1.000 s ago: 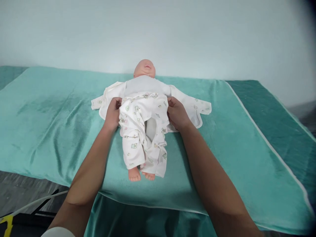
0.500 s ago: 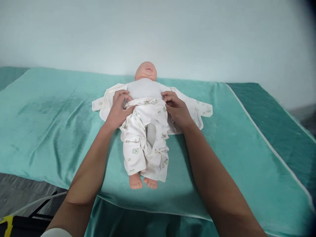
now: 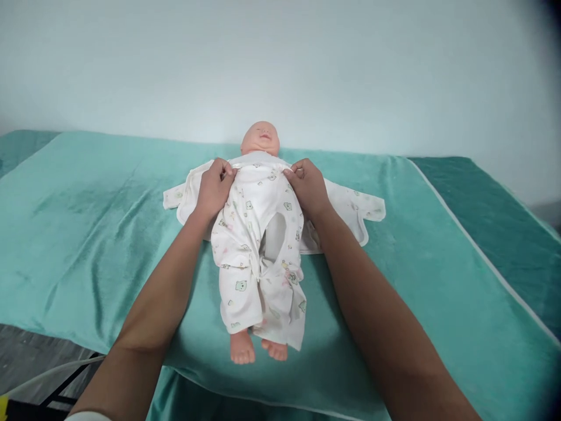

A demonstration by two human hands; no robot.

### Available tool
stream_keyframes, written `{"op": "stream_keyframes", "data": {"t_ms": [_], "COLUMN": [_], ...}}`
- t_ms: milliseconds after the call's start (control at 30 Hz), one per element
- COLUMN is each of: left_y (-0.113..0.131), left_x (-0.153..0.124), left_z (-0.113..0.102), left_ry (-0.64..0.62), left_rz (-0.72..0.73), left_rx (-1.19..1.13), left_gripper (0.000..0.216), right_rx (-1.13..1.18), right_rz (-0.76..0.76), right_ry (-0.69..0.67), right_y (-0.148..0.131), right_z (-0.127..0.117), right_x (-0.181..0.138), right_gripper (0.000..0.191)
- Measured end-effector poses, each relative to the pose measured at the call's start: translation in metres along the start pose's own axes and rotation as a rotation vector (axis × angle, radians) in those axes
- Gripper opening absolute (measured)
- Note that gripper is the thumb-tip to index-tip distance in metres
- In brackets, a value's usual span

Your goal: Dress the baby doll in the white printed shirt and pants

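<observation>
A baby doll lies on its back, head away from me and bare feet toward me. White printed baby trousers cover its legs and reach up over the white torso to the chest, with an opening at the crotch. My left hand pinches the waistband at its left end. At the other end, my right hand grips the same waistband between thumb and fingers. Beneath the doll a white printed baby shirt is spread open, its sleeves stretched out to both sides.
A green velvety cover lies over the bed, with a darker green strip on the right. Behind it stands a pale wall. Grey floor and a pale cable show at the lower left.
The trousers' waistband has been pulled up from the belly to the chest, and the trouser fabric is smoother. Both hands now pinch the waistband. The view has tilted slightly upward.
</observation>
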State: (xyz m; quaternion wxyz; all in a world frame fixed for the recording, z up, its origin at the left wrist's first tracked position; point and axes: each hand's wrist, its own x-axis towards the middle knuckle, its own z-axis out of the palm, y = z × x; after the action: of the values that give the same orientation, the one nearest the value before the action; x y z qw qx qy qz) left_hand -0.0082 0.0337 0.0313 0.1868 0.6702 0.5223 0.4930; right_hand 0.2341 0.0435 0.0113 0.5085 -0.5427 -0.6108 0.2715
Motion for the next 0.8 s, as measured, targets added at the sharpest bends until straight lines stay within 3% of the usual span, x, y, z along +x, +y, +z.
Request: {"op": "stream_keyframes", "data": {"t_ms": [133, 300, 533, 667, 800], "left_y": [-0.006, -0.002, -0.008, -0.008, -0.006], "left_x": [0.001, -0.002, 0.003, 0.002, 0.000], "left_z": [0.003, -0.001, -0.010, -0.007, -0.002], "left_ry": [0.053, -0.103, -0.289, -0.185, -0.085], "left_rz": [-0.015, -0.028, -0.268, -0.050, 0.121], "left_rx": [-0.033, -0.208, -0.387, -0.350, -0.266], "left_gripper": [0.012, 0.020, 0.037, 0.032, 0.025], "right_rx": [0.023, 0.069, 0.135, 0.116, 0.119], "right_rz": [-0.065, -0.308, -0.213, -0.202, -0.214], "right_ry": [-0.030, -0.122, -0.392, -0.511, -0.451], "right_y": [-0.004, -0.002, -0.014, -0.021, -0.016], "right_z": [0.001, -0.001, -0.014, -0.022, -0.019], "right_x": [-0.004, -0.001, 0.011, 0.017, 0.019], "right_gripper": [0.034, 0.038, 0.043, 0.044, 0.042]}}
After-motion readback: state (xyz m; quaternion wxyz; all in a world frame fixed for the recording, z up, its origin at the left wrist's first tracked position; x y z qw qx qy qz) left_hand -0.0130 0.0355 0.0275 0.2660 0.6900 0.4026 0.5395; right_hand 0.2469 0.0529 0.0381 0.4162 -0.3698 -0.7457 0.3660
